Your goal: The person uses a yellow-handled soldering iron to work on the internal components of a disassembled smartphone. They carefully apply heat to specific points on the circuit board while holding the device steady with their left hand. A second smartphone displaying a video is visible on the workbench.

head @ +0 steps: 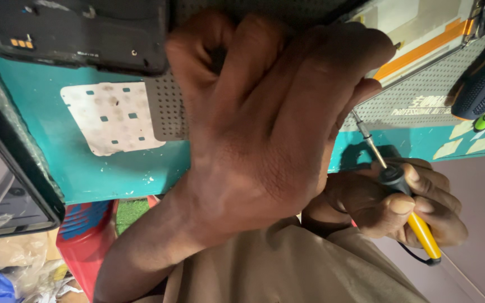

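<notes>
Left hand (270, 123) big and close in the middle, fingers bent down over the far grey dotted mat (166, 106) on the teal counter (124, 168), nothing seen inside it; right hand (399, 205) low on the right, wrapped tight around a yellow soldering iron (405, 202), tip pointing up-left.

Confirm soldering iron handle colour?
Yellow handle, black collar, on the soldering iron in the right hand; head view.
</notes>
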